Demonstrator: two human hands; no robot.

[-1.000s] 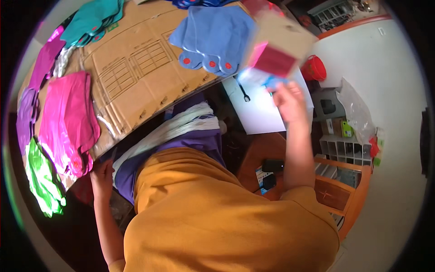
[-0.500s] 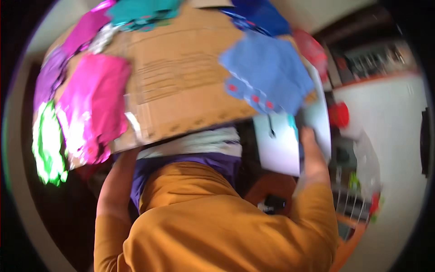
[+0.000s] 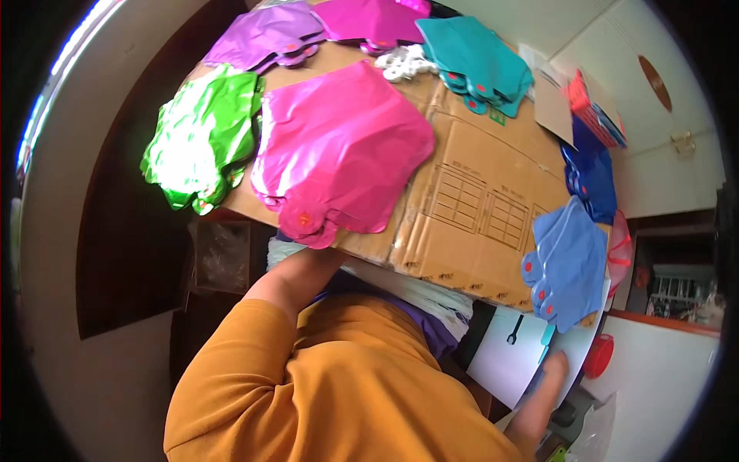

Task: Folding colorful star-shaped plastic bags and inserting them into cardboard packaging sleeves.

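A large brown cardboard sheet [image 3: 462,254] lies before me. A stack of glossy pink foil pieces [image 3: 346,146] with a scalloped edge and a red dot rests on its near left part. My left hand [image 3: 327,258] reaches under the cardboard's near edge, just below the pink stack, and its fingers are hidden. At the right, my right hand [image 3: 560,366] is low beside a white sheet [image 3: 504,358], under the light blue scalloped stack [image 3: 570,266]. Its fingers point away from me, so what they hold, if anything, does not show.
Around the cardboard lie green [image 3: 200,138], lilac [image 3: 265,35], magenta [image 3: 373,19], teal [image 3: 477,61] and dark blue [image 3: 591,181] stacks, plus a small white bundle [image 3: 406,63]. A red container [image 3: 599,356] stands at right. Folded white cloth [image 3: 408,289] sits below the near edge.
My view has turned left, so the cardboard and its stacks appear further right and tilted. Both hands appear further right in the picture, the right one lower too.
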